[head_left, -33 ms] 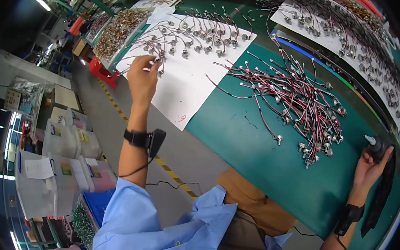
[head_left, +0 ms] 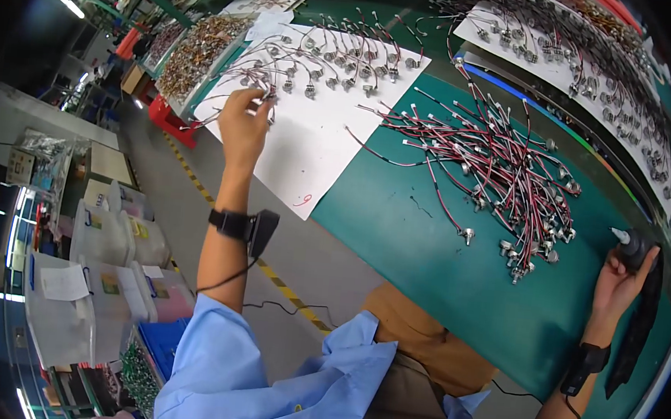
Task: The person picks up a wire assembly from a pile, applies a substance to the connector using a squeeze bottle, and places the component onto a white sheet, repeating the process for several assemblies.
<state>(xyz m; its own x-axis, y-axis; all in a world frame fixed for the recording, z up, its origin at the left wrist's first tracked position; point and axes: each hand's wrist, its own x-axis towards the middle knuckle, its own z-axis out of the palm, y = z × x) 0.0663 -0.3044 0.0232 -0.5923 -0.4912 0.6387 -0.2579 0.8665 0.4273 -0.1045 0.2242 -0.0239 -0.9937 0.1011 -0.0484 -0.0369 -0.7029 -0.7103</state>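
Note:
My left hand [head_left: 243, 131] is over the white sheet [head_left: 301, 147] at the far left of the bench. Its thumb and forefinger are pinched on a small silver potentiometer with wires [head_left: 271, 92], partly covered by the fingertips. Several wired potentiometers [head_left: 310, 91] lie in rows on the sheet just beyond. At the right edge my right hand [head_left: 620, 286] is wrapped round a dark squeeze bottle [head_left: 634, 248], its pale pointed nozzle directed left. Between the hands lies a tangled heap of potentiometers with red, black and white leads [head_left: 507, 165].
A raised ledge with a blue edge [head_left: 506, 82] runs along the far right and carries another white sheet [head_left: 471, 31] of wired parts. Trays of small brownish parts [head_left: 206, 46] stand at the far left. Clear plastic bins [head_left: 63, 313] are on the left, beyond the aisle.
My left hand has shifted very slightly to the right, its fingertips still pinched. The right hand and the bottle stay in place.

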